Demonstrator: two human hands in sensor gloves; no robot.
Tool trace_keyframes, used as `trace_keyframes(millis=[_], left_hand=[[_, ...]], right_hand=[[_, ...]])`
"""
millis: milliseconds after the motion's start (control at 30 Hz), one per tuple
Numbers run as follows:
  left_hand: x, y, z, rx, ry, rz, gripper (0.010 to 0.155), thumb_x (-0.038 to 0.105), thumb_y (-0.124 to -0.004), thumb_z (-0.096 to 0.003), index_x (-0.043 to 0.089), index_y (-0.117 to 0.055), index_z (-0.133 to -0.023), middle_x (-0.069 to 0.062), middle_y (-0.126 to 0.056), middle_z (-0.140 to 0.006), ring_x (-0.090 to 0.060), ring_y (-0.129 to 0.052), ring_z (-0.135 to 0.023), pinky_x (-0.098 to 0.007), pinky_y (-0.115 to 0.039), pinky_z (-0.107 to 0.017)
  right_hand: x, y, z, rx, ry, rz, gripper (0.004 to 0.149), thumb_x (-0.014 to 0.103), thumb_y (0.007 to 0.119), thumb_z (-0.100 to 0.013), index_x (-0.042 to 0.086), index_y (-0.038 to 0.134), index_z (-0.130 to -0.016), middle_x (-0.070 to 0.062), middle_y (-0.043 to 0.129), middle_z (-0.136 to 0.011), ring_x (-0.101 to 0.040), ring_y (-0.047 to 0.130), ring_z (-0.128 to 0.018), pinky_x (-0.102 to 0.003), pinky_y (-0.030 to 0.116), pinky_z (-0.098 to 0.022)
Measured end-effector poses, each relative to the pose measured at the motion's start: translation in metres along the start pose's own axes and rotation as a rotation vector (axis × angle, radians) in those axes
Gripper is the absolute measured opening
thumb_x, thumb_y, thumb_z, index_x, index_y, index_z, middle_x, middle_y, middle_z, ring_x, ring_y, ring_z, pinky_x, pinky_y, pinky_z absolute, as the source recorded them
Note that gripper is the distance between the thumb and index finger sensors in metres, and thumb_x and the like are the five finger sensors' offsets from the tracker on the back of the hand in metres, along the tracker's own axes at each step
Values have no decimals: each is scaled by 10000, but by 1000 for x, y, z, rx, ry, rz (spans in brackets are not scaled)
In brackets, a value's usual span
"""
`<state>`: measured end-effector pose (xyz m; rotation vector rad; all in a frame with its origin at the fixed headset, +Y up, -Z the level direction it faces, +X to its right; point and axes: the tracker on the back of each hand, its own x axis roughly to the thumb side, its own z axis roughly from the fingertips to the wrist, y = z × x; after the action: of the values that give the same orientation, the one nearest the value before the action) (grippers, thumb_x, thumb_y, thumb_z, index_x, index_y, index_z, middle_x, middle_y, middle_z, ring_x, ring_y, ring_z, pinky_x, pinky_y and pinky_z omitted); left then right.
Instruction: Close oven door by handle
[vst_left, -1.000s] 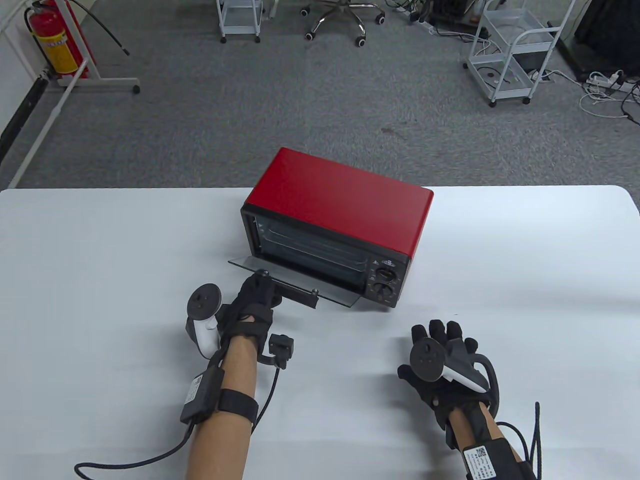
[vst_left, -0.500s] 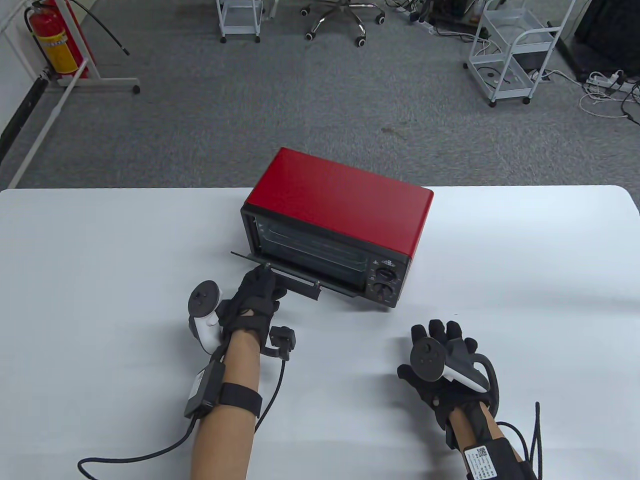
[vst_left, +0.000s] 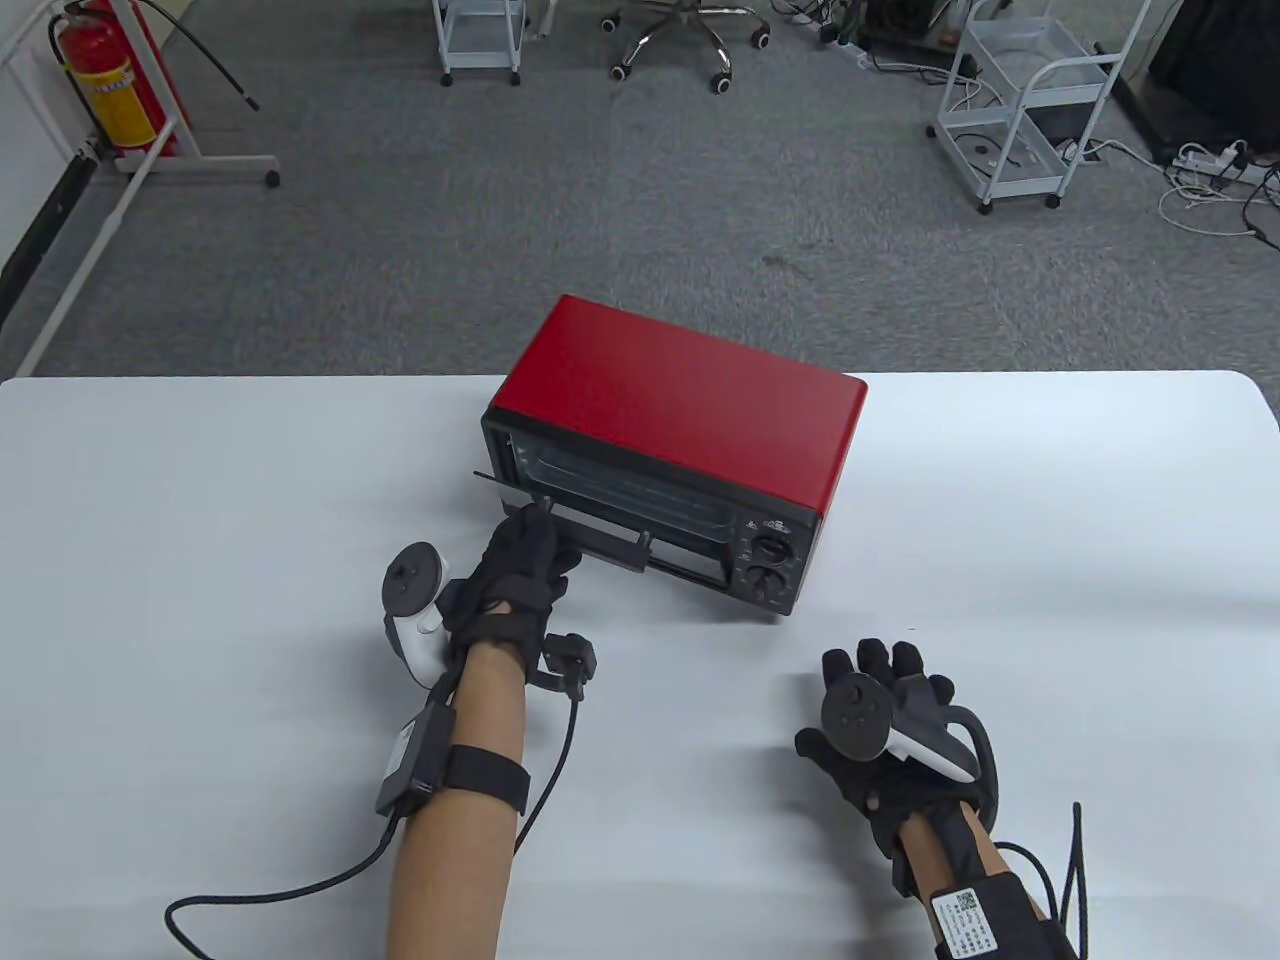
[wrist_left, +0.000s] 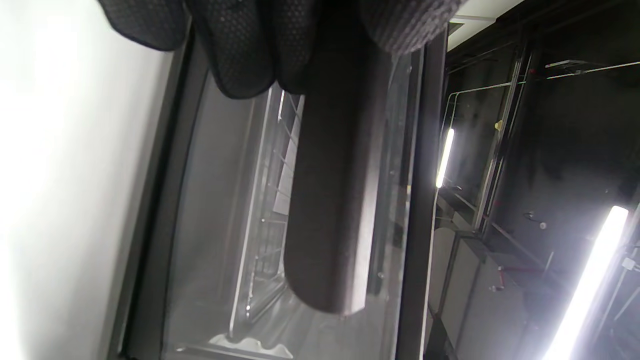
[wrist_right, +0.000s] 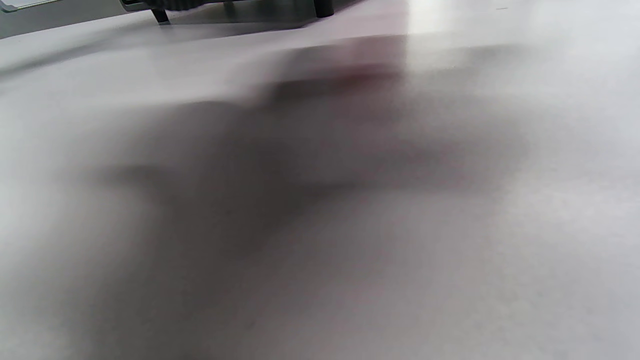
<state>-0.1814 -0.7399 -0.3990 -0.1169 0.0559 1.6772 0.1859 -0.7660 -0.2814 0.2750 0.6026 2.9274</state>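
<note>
A red toaster oven (vst_left: 680, 400) stands on the white table (vst_left: 200, 520), its front turned toward me and to the left. Its glass door (vst_left: 500, 484) is partly raised, roughly halfway up. My left hand (vst_left: 520, 560) grips the left end of the black bar handle (vst_left: 610, 545). In the left wrist view my fingers (wrist_left: 240, 55) wrap the top of the handle (wrist_left: 330, 210), with the glass and the oven rack behind it. My right hand (vst_left: 880, 720) rests flat on the table, fingers spread, holding nothing, right of the oven.
Two black knobs (vst_left: 768, 565) sit on the oven's right front panel. The table edge runs behind the oven. On the floor beyond are a fire extinguisher (vst_left: 100, 75), an office chair base (vst_left: 680, 40) and white wire carts (vst_left: 1030, 100).
My left hand has lifted the handle up and toward the oven, swinging the door from nearly flat to about half raised. The right hand has not moved.
</note>
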Motion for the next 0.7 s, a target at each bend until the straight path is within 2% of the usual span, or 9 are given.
trace_keyframes(millis=[700], left_hand=[[16,-13,-16,-53,-29,22,717,348,-600,-614,43,-253,-1162,-194,-484,-1125,-491,-625,-1014,-703,-510,-698]], right_hand=[[-2,-2,-1,9,-6,-16,868,530,504,-537,47,36,-1085,-374,-21,-1105,-696,-13,-956,-837,131,-621]])
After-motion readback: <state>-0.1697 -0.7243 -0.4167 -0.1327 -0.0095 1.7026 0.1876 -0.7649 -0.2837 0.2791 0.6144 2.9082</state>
